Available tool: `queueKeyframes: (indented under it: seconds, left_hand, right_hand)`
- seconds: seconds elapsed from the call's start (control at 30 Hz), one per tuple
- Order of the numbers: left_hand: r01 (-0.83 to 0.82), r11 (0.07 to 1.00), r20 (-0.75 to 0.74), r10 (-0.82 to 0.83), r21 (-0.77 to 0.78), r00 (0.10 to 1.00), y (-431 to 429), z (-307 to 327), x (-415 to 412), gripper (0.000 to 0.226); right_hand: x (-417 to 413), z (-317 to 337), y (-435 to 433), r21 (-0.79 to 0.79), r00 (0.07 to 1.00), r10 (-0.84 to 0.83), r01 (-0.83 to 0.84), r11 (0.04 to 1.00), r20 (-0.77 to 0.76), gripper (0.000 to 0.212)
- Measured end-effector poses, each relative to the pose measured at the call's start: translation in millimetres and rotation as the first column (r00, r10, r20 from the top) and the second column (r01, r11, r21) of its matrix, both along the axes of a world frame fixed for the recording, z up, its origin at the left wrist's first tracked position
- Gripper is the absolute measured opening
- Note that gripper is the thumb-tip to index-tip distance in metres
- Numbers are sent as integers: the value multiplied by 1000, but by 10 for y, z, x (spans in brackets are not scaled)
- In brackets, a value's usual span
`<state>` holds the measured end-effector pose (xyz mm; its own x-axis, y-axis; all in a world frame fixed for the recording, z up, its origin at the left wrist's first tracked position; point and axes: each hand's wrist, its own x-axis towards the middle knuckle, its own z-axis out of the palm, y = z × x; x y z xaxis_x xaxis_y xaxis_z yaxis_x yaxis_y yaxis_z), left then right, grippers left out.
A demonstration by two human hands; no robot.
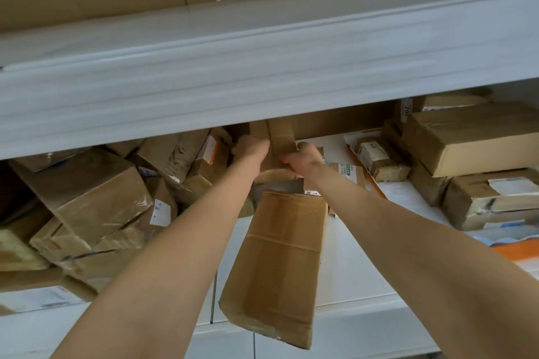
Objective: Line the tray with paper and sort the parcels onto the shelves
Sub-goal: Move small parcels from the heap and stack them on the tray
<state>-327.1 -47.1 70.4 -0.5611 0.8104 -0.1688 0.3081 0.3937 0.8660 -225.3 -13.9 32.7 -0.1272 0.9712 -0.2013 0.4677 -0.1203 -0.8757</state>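
While both arms reach deep under the upper shelf (262,67), the right hand (303,159) curls its fingers round the lower edge of an upright brown parcel (281,137) at the back of the lower shelf (344,271). The left hand (250,148) lies against the parcel's left side with its fingers hidden, so its grip cannot be told. Two hands on one parcel suggests it is being steadied on end in the gap between the piles. Just in front, one long carton (274,265) slopes over the shelf's front edge, probably parked until room is made. Counted: two shelf boards, two hands, one held parcel, one long carton. The heap of parcels (87,198) on the left holds at least six, too overlapped to count exactly, and the stack of boxes (472,137) on the right about five.
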Motion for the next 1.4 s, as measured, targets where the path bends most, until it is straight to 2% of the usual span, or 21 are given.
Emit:
queueKeyframes:
  seconds: [0.1,0.2,0.23,0.33,0.5,0.7,0.9,0.97,1.03,1.17,1.23,1.33,1.4]
  left_hand:
    - [-10,996,66,5,88,998,-79,126,-49,35]
    - [25,989,130,-45,148,990,-226,236,-37,8]
    - [36,985,166,-65,170,984,-277,260,-33,10]
    - [76,979,320,-135,190,938,-432,281,-24,50]
    - [205,960,438,-270,192,857,-646,308,53,61]
    - [382,917,474,-389,115,790,-759,293,233,75]
    - [441,882,460,-466,168,756,-780,380,506,56]
    - [474,863,470,-496,174,730,-774,456,602,48]
    - [513,842,472,-526,168,708,-736,528,709,45]
    - [522,836,471,-535,172,701,-618,651,1032,45]
    - [489,850,462,-519,195,719,-563,695,1278,52]
    - [493,852,462,-515,178,722,-493,724,1667,82]
    - [515,838,498,-529,181,687,-472,733,1918,90]
  right_hand:
    - [39,86,-76,-10,982,-107,107,994,-156,37]
    - [70,152,-175,-45,930,-179,174,984,-322,42]
    - [82,185,-227,-65,902,-205,195,979,-380,45]
    - [146,271,-357,-89,831,-263,253,963,-491,50]
    - [378,371,-639,-190,759,-287,216,958,-585,58]
    - [672,351,-862,-160,734,-316,276,948,-601,60]
    - [990,502,-1030,-189,721,-368,320,928,-588,71]
    - [1136,566,-1032,-219,686,-406,347,912,-604,73]
    - [1317,609,-1007,-231,642,-438,384,894,-630,75]
    - [1691,711,-1005,-241,617,-476,428,871,-627,70]
    - [1911,769,-983,-247,585,-504,464,851,-635,70]
    - [2228,858,-959,-246,517,-539,530,812,-665,57]
    - [2398,880,-916,-246,499,-552,553,796,-668,65]
